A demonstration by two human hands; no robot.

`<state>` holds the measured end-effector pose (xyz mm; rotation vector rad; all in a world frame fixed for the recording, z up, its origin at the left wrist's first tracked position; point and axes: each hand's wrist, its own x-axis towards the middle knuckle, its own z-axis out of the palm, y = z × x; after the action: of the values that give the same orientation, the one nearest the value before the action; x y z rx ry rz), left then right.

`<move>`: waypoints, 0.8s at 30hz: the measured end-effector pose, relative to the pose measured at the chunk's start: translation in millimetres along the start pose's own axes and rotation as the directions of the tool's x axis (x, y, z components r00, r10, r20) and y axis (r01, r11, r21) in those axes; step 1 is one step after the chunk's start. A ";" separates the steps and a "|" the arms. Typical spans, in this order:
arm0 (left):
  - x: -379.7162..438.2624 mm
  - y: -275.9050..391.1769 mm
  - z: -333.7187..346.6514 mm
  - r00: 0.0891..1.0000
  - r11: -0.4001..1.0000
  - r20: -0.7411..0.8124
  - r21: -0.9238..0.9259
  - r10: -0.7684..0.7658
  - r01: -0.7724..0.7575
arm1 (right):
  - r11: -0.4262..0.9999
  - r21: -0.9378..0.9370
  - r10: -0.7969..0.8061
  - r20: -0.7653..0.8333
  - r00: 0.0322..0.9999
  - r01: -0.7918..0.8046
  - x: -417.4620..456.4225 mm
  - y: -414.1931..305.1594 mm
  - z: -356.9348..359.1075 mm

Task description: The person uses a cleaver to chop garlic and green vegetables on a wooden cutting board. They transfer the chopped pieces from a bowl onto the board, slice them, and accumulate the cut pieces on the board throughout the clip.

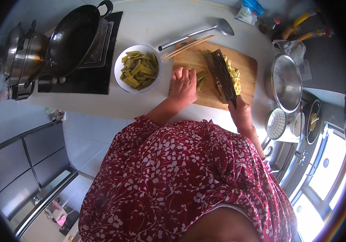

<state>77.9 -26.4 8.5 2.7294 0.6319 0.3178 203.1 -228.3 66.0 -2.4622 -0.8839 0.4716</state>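
My right hand (pixel 241 111) grips the handle of a dark-bladed cleaver (pixel 223 75), which stands nearly on edge over the wooden cutting board (pixel 188 60). Finely chopped yellow-green bits (pixel 235 79) lie along the blade's right side. Left of the cleaver, my left hand (pixel 184 86) presses curled fingers onto green vegetable strips (pixel 201 80); their ends stick out beside the fingertips, and the rest is hidden under the hand. A white bowl (pixel 116 68) of larger cut green vegetable pieces (pixel 138 71) sits left of the board.
Wooden chopsticks (pixel 188 47) lie across the board's far left corner, with a metal wok spatula (pixel 197 32) behind them. A black wok (pixel 73 39) leans on the gas stove (pixel 100 81) beside a steel pot (pixel 29 57). At right stand a steel basin (pixel 287 83) and a patterned bowl (pixel 276 123).
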 end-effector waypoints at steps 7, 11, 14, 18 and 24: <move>-16.8 -11.0 -8.4 0.996 0.993 -0.032 -0.085 0.080 -0.082 | 0.998 0.040 -0.051 -0.030 0.998 0.052 0.2 8.5 2.7; -22.5 -32.8 -59.5 0.972 0.975 -0.088 -0.013 0.218 -0.220 | 1.000 -0.020 -0.011 -0.011 1.000 0.011 -1.0 5.9 2.5; -22.0 -85.8 -108.1 0.971 0.968 0.016 0.081 0.239 -0.239 | 1.000 -0.011 0.006 0.017 1.000 -0.006 0.3 1.3 -0.2; -18.5 -132.5 -162.8 0.942 0.961 0.332 0.247 0.039 -0.127 | 1.000 -0.002 0.021 0.031 0.999 -0.020 0.4 0.5 -2.8; -11.5 -155.9 -149.5 0.792 0.964 0.584 0.264 -0.177 0.021 | 0.999 0.025 0.042 0.047 0.998 -0.043 1.1 -1.9 -5.2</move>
<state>-34.9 139.4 89.6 2.7637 0.6490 -0.6912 205.4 -227.9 71.2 -2.4597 -0.8403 0.5531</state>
